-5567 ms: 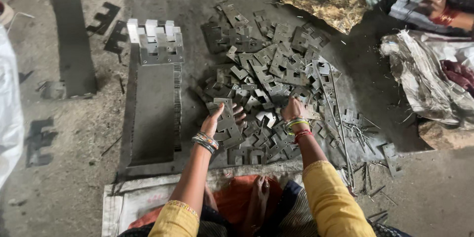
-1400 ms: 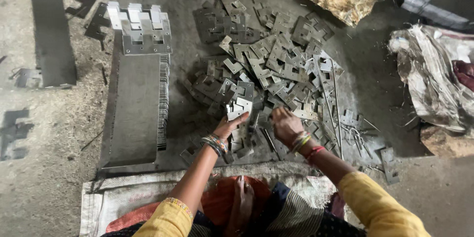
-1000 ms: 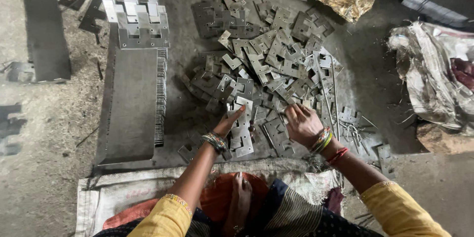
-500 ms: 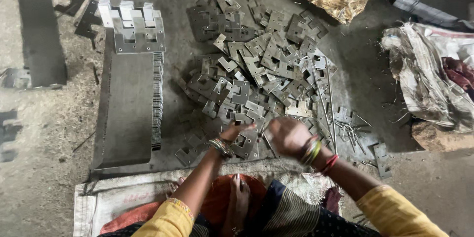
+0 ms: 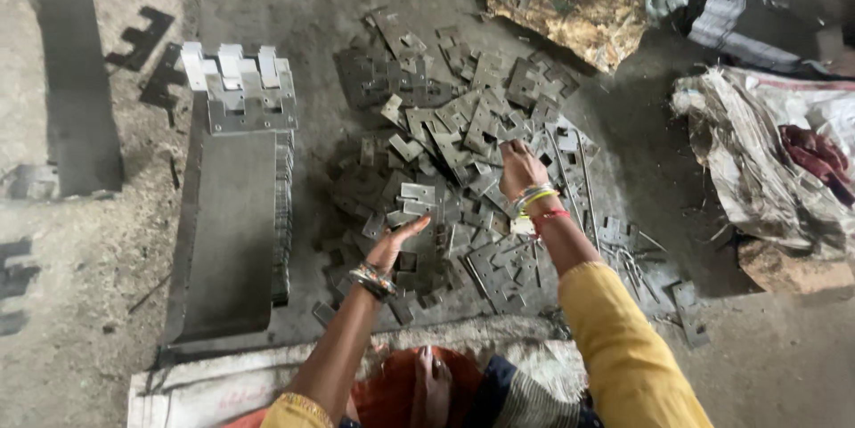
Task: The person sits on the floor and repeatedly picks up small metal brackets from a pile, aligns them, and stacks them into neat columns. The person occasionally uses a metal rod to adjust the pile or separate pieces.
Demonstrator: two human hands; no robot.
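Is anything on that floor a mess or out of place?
Mostly the loose heap of notched metal plates, lying jumbled at all angles around both hands, while the plate stack beside it is neatly aligned. A few stray plates lie apart at the right.

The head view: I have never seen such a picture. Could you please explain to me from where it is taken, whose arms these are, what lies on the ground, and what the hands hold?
The picture comes from a camera worn on a person's head, looking down, so the two arms at the bottom are that person's own. There is no machine; the work is done with bare hands.

On the dusty floor lies a loose pile of flat grey metal plates, cut with notches. To its left stands a neat long stack of plates, with notched tabs at its far end. A crumpled sack lies at the right.

The left hand is open, palm up, just above the near part of the pile; it holds nothing that I can see. The right hand reaches further into the pile, its fingers down on the plates; whether it grips one cannot be told. Both wrists wear bangles.
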